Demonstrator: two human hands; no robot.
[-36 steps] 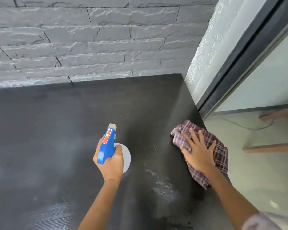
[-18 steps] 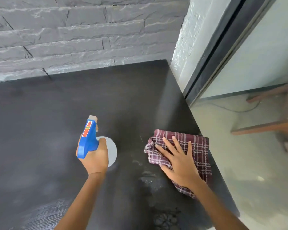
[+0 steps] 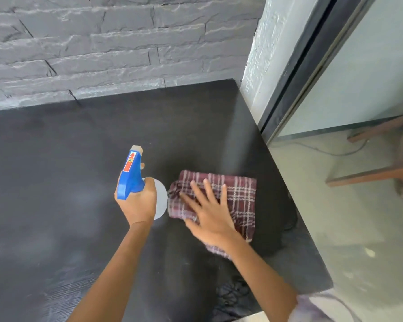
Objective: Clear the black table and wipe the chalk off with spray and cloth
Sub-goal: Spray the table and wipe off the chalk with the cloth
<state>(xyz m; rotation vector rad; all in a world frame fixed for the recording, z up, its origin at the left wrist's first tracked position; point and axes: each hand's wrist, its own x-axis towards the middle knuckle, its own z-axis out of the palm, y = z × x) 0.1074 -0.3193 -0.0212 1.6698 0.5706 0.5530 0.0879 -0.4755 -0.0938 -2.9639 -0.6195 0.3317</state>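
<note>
The black table (image 3: 56,170) fills most of the view, with faint pale chalk haze on its left part. My left hand (image 3: 139,203) grips a spray bottle (image 3: 130,175) with a blue trigger head, held above the table with its nozzle pointing away from me. Just to its right, my right hand (image 3: 209,212) presses flat, fingers spread, on a maroon plaid cloth (image 3: 240,191) lying on the table near its right edge. Dark scribbled marks (image 3: 230,296) show on the surface near the front edge.
A grey stone-brick wall (image 3: 102,43) backs the table. To the right of the table's edge (image 3: 289,198) the floor drops away, with a dark door frame (image 3: 307,66), a glass panel and a wooden furniture frame (image 3: 382,173).
My right hand has slid the cloth leftward from the table's right edge toward the spray bottle. The wet streaks seen earlier near the cloth are gone. My left hand keeps holding the bottle.
</note>
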